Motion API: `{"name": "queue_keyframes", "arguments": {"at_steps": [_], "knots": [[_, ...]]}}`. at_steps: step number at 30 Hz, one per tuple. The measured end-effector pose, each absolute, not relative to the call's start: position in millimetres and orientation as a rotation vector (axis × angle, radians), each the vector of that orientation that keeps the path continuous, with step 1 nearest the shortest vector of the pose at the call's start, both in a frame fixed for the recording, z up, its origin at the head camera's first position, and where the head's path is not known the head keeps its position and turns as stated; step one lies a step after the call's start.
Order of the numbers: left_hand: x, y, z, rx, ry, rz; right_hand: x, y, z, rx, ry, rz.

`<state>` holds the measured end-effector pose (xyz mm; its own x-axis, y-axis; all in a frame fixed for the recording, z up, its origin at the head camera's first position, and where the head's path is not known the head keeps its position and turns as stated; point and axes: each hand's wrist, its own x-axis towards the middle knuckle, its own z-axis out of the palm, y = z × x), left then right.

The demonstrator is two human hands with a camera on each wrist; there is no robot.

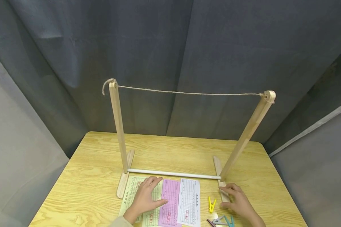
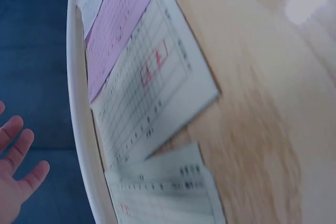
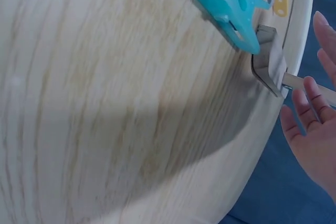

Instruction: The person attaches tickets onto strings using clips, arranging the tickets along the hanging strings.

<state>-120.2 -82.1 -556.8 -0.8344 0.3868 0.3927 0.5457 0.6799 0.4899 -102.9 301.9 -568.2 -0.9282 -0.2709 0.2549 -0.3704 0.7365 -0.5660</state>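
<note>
My left hand (image 1: 146,196) hovers over pale green printed slips (image 1: 151,218), fingers spread and thumb out, holding nothing. Beside it a purple slip (image 1: 169,197) and a white slip (image 1: 189,200) lie partly overlapping. In the left wrist view one green slip (image 2: 173,85) sits by another green slip (image 2: 163,190). My right hand (image 1: 239,202), fingers relaxed and apart, is by the rack's right wooden foot (image 1: 223,192) with nothing in its grasp. Left of it lie a yellow clothespin (image 1: 212,205), a grey clothespin (image 1: 219,220), a teal clothespin (image 3: 226,6) and a dark reddish one.
A wooden rack stands on the table (image 1: 82,189), with a left post (image 1: 118,126), a right post (image 1: 247,134) and a white crossbar (image 1: 173,173). A string (image 1: 187,93) runs between the post tops. Grey curtains (image 1: 147,63) surround the table.
</note>
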Motion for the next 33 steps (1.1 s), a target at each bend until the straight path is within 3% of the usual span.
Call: {"name": "queue_keyframes", "arguments": {"at_steps": [33], "knots": [[-154,-17,-588,-0.819,-2.943,-0.587,-113,286,-587,0.417,-2.94,1.247]]}}
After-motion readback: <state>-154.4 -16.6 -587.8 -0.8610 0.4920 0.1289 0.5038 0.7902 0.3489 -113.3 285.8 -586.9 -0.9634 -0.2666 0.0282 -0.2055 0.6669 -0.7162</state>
